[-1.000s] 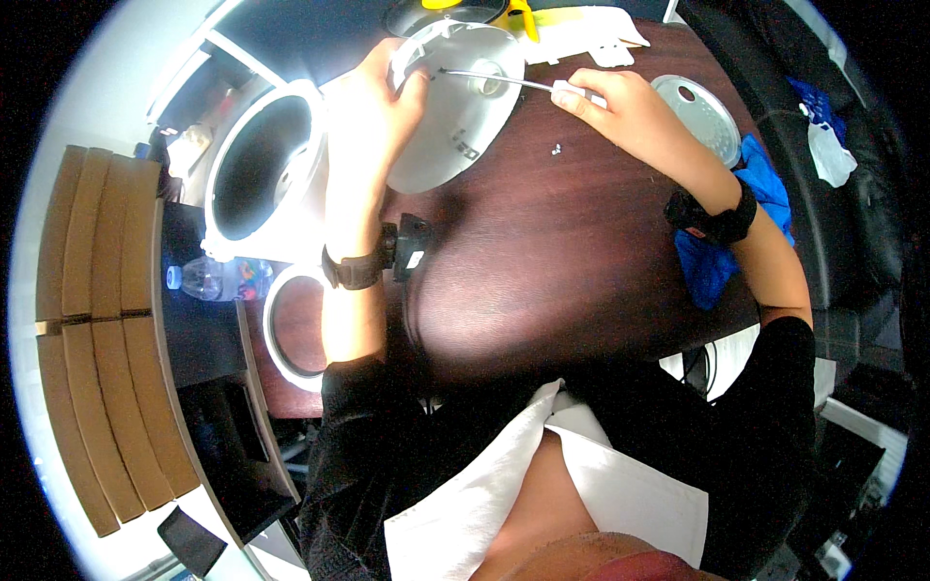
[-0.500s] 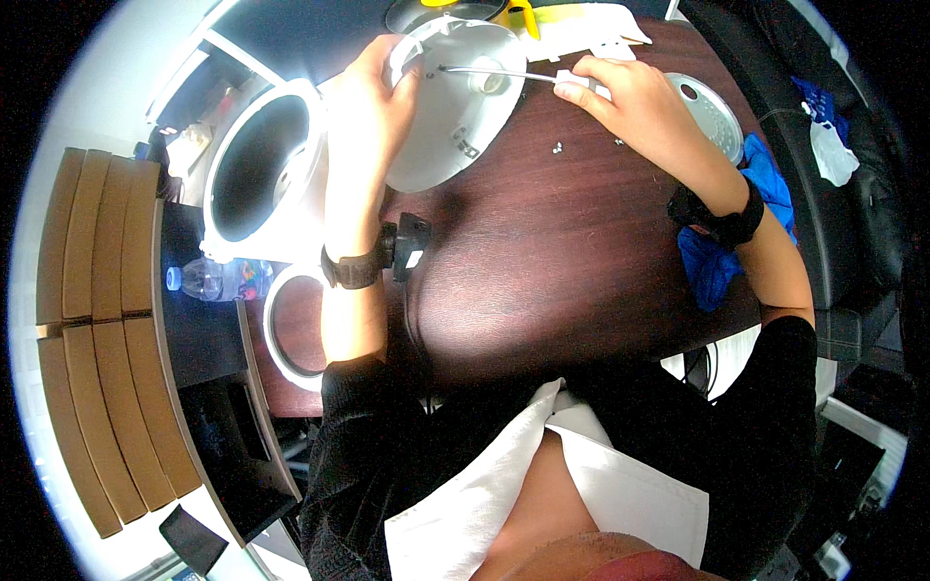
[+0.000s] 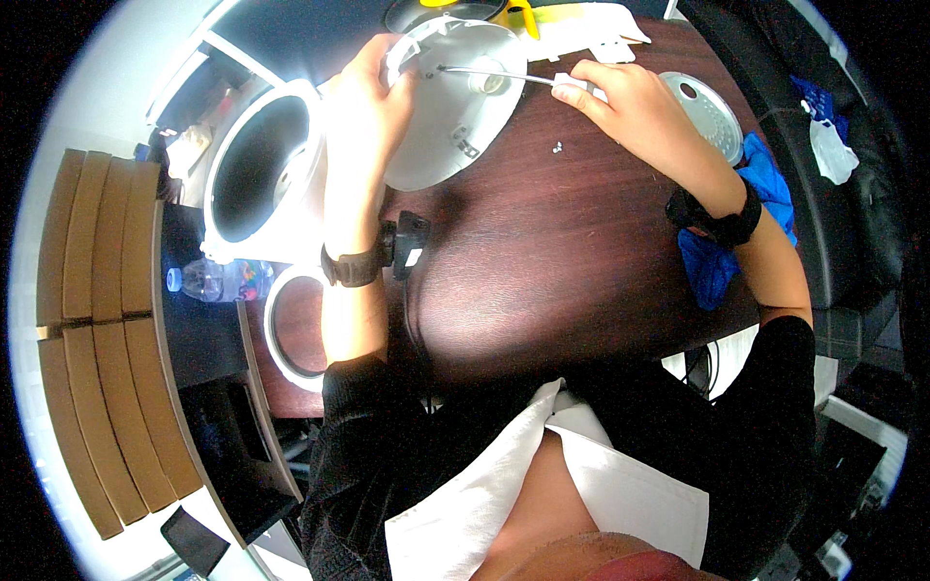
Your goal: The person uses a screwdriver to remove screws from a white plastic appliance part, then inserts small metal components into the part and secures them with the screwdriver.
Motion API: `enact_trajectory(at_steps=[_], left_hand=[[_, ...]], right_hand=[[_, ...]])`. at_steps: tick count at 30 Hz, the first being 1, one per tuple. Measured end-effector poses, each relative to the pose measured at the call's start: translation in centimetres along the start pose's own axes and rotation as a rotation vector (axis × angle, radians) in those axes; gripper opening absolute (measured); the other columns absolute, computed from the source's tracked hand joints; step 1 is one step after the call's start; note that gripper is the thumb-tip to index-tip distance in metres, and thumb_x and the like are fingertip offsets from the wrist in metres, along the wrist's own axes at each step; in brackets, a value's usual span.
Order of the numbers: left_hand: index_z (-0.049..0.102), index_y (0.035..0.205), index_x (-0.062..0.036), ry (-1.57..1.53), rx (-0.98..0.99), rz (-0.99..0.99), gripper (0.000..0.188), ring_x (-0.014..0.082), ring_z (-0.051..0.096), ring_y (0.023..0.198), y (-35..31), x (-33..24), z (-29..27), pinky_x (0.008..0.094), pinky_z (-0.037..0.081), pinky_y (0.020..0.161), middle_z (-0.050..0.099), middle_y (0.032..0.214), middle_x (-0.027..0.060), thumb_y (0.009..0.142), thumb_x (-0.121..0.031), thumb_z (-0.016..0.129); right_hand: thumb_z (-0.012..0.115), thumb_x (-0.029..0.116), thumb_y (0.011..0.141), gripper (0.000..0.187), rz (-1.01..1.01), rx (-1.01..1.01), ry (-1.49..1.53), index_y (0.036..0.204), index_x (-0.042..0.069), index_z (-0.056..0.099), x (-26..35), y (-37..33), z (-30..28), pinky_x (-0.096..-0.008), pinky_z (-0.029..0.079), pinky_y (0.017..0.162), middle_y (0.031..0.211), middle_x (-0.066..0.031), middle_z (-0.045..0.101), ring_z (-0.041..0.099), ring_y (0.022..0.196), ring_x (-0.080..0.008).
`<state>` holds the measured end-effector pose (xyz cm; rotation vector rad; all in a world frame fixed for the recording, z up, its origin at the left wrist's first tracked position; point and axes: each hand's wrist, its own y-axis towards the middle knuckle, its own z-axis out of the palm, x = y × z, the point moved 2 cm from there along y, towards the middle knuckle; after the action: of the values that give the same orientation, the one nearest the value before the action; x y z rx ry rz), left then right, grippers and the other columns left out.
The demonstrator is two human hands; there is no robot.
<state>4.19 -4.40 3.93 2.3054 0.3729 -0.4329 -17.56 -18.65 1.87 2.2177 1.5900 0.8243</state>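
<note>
My left hand (image 3: 376,108) grips the left rim of a round white plastic cover (image 3: 426,150), holding it tilted up with its inner side towards me. Between the fingers of my right hand (image 3: 635,105) is the pale handle of a screwdriver (image 3: 513,75). Its long metal shaft reaches left across the cover, and the tip rests at a small dark spot near the cover's upper left. Whether a screw sits there is too small to tell. Some tiny screws (image 3: 557,148) lie on the dark wooden table (image 3: 542,252) below the shaft.
A white appliance body (image 3: 215,194) with a dark round opening stands at the left, above a white ring (image 3: 272,334) and a plastic bottle (image 3: 201,281). A perforated metal disc (image 3: 715,124) and a blue cloth (image 3: 712,276) lie right. Yellow-and-white papers (image 3: 572,29) lie at the far edge.
Hardly anything differs. My right hand has shifted very slightly on the screwdriver handle, while the tip stays at the same spot on the cover.
</note>
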Motion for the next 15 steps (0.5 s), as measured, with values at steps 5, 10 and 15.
enact_trajectory(at_steps=[5,10,15], left_hand=[[0.063,0.107,-0.0051,0.007,0.041,0.029,0.027,0.0147,0.058,0.069,0.4,1.3,0.2,0.0297,0.046,0.066,0.065,0.078,0.0098,0.09,-0.025,0.059],[0.063,0.105,-0.0056,-0.044,0.048,0.015,0.023,0.0134,0.056,0.07,0.4,0.7,-0.2,0.0285,0.046,0.067,0.063,0.077,0.009,0.09,-0.022,0.058],[0.062,0.103,-0.0058,-0.031,0.054,-0.001,0.021,0.0132,0.055,0.07,0.4,1.0,-0.1,0.0284,0.045,0.067,0.062,0.075,0.0088,0.089,-0.022,0.059]], right_hand=[[0.059,0.036,0.089,0.033,0.02,0.022,0.025,0.089,0.004,0.065,-0.2,-0.1,0.4,-0.0409,0.047,0.059,0.071,-0.0172,0.061,0.061,0.065,-0.0335],[0.059,0.035,0.089,0.032,0.071,0.061,0.049,0.09,0.004,0.064,-0.1,-0.2,0.6,-0.0396,0.044,0.057,0.069,-0.0167,0.059,0.059,0.064,-0.0328],[0.059,0.036,0.089,0.033,0.051,0.058,0.048,0.088,0.004,0.063,0.1,-0.2,0.4,-0.0395,0.043,0.055,0.067,-0.0165,0.058,0.058,0.062,-0.0323]])
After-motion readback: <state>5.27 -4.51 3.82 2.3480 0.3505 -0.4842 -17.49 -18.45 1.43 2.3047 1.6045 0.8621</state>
